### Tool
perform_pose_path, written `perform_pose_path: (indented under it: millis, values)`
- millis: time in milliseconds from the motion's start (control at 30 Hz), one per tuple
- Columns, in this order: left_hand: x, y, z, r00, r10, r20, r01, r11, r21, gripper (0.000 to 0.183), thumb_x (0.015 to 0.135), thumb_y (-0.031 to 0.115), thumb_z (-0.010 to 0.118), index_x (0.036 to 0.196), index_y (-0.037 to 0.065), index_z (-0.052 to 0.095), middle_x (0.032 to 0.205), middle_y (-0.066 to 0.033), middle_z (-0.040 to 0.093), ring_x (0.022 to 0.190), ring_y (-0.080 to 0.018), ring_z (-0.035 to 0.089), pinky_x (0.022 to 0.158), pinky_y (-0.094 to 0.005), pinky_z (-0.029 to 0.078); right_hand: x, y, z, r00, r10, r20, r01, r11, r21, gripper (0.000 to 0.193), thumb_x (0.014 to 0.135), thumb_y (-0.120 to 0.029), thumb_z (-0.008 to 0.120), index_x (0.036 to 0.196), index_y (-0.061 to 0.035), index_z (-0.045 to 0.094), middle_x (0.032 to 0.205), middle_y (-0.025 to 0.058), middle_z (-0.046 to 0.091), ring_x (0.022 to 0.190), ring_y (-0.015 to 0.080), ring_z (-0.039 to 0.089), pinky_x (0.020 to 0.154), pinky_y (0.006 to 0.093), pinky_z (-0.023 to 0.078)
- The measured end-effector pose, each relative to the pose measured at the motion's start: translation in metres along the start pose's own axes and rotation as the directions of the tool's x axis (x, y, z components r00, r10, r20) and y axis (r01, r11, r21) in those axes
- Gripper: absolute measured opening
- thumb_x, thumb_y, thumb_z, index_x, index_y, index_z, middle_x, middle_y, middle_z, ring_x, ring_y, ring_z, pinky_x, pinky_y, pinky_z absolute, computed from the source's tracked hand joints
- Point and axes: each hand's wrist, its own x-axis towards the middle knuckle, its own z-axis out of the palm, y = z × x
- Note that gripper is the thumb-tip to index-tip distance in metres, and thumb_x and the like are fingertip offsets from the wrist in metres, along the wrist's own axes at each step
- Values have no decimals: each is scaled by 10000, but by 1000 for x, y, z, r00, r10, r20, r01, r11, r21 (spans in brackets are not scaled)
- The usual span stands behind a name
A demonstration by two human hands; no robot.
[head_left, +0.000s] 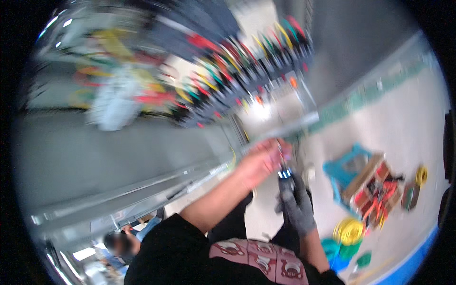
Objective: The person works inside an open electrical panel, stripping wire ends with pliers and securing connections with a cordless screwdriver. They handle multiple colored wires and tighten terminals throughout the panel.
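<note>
Shirt [164, 249]: black, nearest camera.
Black tool [285, 179]: in right hand, long axis pointing up-frame, tip at left hand.
Right hand [299, 209]: gloved, wrapped round body.
Left hand [263, 160]: bare, fingers bunched; blurred, can't tell if pinching.

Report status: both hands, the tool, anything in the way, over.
Gloved right hand: gripping dark power driver. Bare left hand: at driver's tip, exact grip blurred. Nothing visibly in the way; open box of tools off right.
</note>
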Motion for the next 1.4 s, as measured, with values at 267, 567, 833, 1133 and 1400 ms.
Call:
perform_pose_path:
  millis: [267,567,833,1133,1400]
  values:
    - [-69,50,134,984,126,125,-124,992,-19,234,943,232,600,1105,65,574,1018,-32,629,946,-142,618,819,-276,516,-100,-138,47,987,-116,108,123,990,-63,718,924,-294,622,1489,-146,205,965,80,553,596,138,545,505,280,486]
    - [-101,62,237,968,179,176,-183,983,6,252,947,201,602,1131,28,604,898,18,589,802,-68,542,768,-211,487,-126,-234,50,894,-277,351,349,923,-162,750,960,-292,559,1523,-225,68,809,64,553,540,141,566,459,277,490]
    - [-111,120,223,946,258,195,-286,950,128,96,924,165,633,954,103,566,922,9,624,818,-87,604,763,-240,518,-97,-252,93,828,-385,407,545,723,-425,606,979,-177,466,1509,-162,172,783,22,530,515,79,509,440,230,457]
    - [-89,163,210,880,452,146,-474,857,201,100,943,180,612,938,104,547,849,28,559,741,-68,557,726,-220,492,-49,-266,138,862,-405,303,493,809,-320,563,952,-116,469,1472,-154,257,739,23,533,524,92,493,473,228,441]
    - [-29,153,224,822,568,-33,-569,816,-101,254,974,144,525,1210,53,504,1157,-123,609,1029,-186,577,952,-326,418,5,-255,108,787,-590,179,615,769,-172,663,904,-309,630,1457,-168,293,719,44,565,471,120,521,414,236,447]
